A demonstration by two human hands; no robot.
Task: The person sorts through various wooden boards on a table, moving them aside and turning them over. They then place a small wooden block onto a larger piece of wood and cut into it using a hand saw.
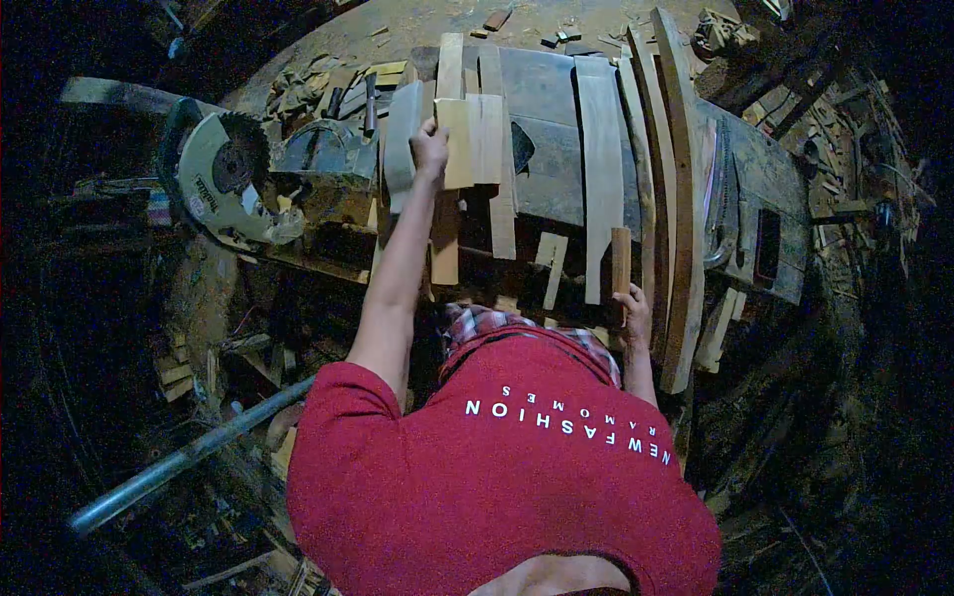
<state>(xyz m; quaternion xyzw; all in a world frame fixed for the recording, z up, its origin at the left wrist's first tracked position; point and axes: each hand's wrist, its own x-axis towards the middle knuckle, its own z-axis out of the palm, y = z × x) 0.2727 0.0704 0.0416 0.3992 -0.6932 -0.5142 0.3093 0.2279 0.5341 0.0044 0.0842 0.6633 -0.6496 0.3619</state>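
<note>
My left hand (430, 151) is closed on the left edge of a short, pale wooden board (456, 144). That board lies over longer planks, with another short board (486, 139) against its right side. Lower right, close to my body, my right hand (633, 306) grips the bottom end of a narrow reddish-brown wood strip (621, 260), which points away from me. A long pale plank (600, 169) lies just left of this strip. Between my hands, a small wood offcut (551, 268) rests near the bench's front edge.
A circular saw (221, 179) with a toothed blade stands at the left. Long curved timbers (680, 199) run along the right side of the metal bench (547, 84). A dark phone-like object (767, 245) lies further right. A metal pipe (194, 452) slants at lower left.
</note>
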